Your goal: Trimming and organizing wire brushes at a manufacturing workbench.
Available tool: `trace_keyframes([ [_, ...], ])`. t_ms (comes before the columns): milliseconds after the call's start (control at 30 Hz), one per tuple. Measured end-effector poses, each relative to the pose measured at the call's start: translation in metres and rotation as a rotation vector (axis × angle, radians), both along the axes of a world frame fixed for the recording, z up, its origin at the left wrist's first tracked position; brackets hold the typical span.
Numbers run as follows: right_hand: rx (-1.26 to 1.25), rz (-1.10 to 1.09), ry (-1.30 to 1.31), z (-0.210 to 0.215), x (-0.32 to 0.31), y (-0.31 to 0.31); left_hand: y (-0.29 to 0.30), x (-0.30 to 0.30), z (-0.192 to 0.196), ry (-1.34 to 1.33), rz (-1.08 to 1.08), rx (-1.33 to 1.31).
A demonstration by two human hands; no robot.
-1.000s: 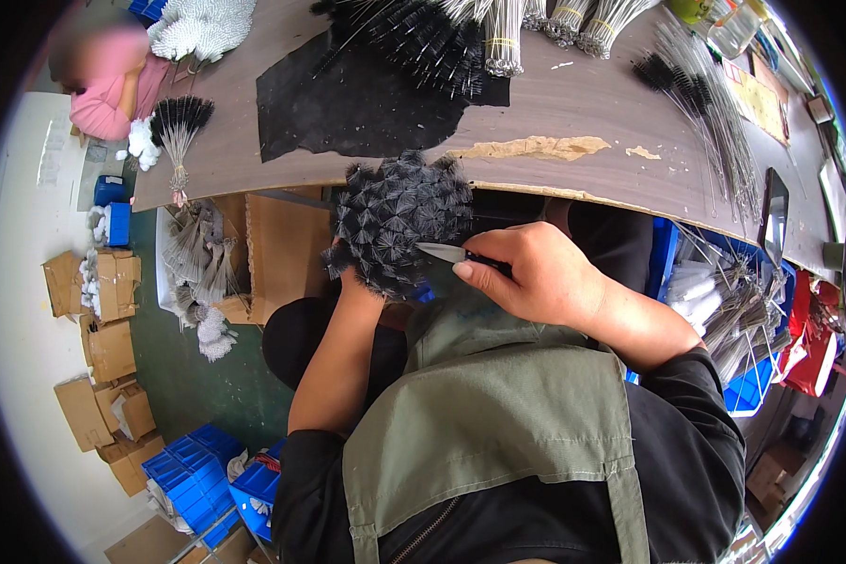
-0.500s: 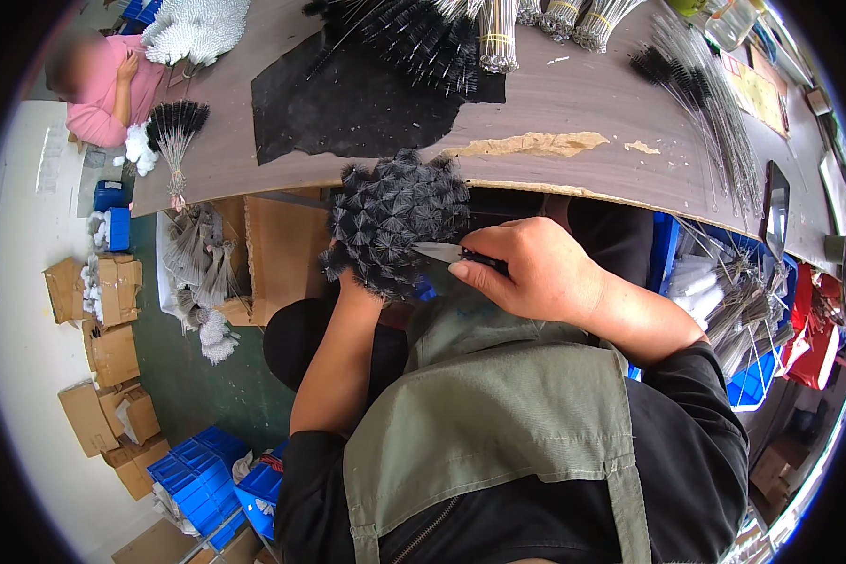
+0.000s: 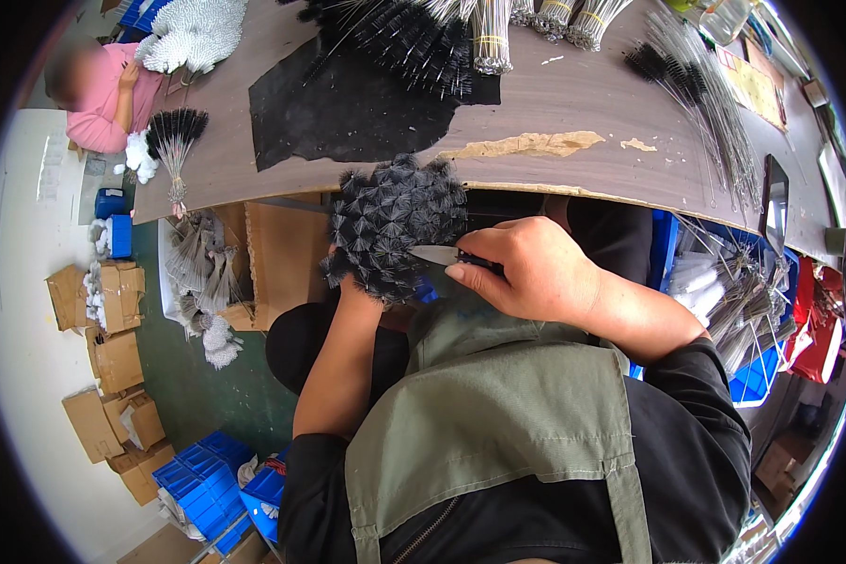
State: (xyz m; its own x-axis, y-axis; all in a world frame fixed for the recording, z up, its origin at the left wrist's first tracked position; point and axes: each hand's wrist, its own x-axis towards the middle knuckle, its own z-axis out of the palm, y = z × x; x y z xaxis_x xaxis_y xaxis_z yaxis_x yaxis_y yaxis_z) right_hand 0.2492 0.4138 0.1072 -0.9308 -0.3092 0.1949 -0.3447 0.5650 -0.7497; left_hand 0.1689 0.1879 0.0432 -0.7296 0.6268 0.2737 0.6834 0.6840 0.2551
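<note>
A dense bundle of black tube brushes [image 3: 397, 221] is held up just off the table's front edge, its round bristle tips facing me. My left hand [image 3: 352, 287] grips it from beneath; the bristles hide nearly all of its fingers. My right hand [image 3: 526, 265] is closed around the dark handle of a pointed steel blade [image 3: 434, 254]. The blade's tip points left and touches or lies just over the bristles on the bundle's right side. Whether it is a knife or closed scissors I cannot tell.
On the table [image 3: 348, 174] lie a black sheet [image 3: 348, 117], many black brushes [image 3: 395, 42], tied wire bundles [image 3: 492, 38] and torn brown paper [image 3: 526, 144]. A phone [image 3: 774, 202] is at the right. A person in pink [image 3: 103, 94] sits at the far left. Blue bins [image 3: 202, 479] and cartons [image 3: 117, 357] stand below.
The bundle and both hands keep nearly the same place, with the blade still at the bundle's right side. The whole view has shifted slightly.
</note>
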Motion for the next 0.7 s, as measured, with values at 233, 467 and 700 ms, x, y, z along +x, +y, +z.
trace_keyframes([
  [233, -0.090, 0.112, -0.052, 0.002, 0.000, 0.007, -0.008, 0.006, -0.009, 0.018, 0.027, -0.092],
  [467, -0.318, 0.083, -0.278, 0.000, -0.003, 0.012, 0.008, -0.004, -0.004, -0.178, -0.044, 0.082],
  [700, -0.428, 0.048, -0.335, -0.002, -0.004, 0.010, 0.031, 0.004, 0.036, -0.210, 0.023, -0.229],
])
